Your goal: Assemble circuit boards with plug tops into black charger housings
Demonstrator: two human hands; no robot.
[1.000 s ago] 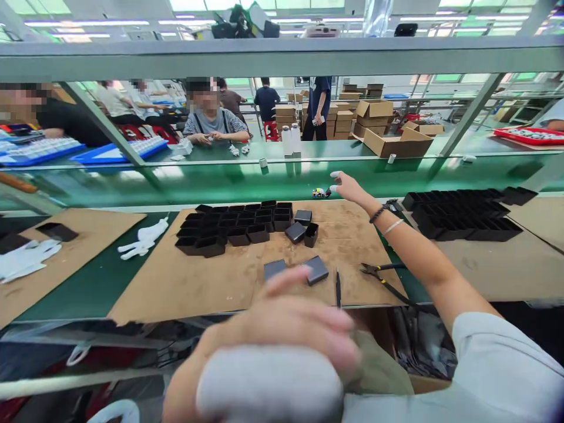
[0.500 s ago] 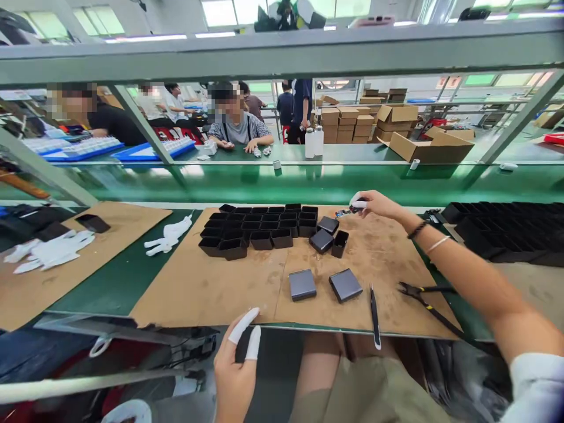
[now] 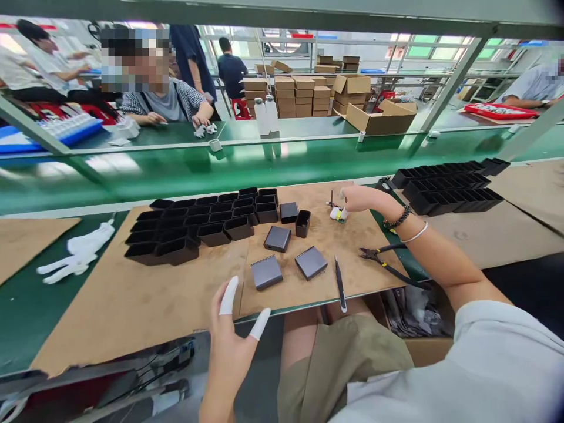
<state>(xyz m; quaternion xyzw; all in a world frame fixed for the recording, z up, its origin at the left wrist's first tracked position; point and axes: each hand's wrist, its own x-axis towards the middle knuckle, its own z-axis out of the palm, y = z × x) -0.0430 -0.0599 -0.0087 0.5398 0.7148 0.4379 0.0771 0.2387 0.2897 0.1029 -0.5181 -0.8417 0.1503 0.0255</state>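
My right hand reaches out over the brown cardboard mat and pinches a small circuit part with wires just above the mat. My left hand hovers at the near edge of the bench with white finger cots on thumb and forefinger, fingers apart, holding nothing. Two flat grey square covers lie in front of it, a third further back. Rows of empty black housings stand at the mat's far left.
Black tweezers and cutting pliers lie at the mat's right. White gloves rest on the green bench to the left. More black trays sit at the right. Other people work across the green conveyor; cardboard boxes stand behind.
My right hand took the small circuit part from the conveyor's edge and drew it back onto the mat. My left hand came down from the camera to the bench edge and opened.
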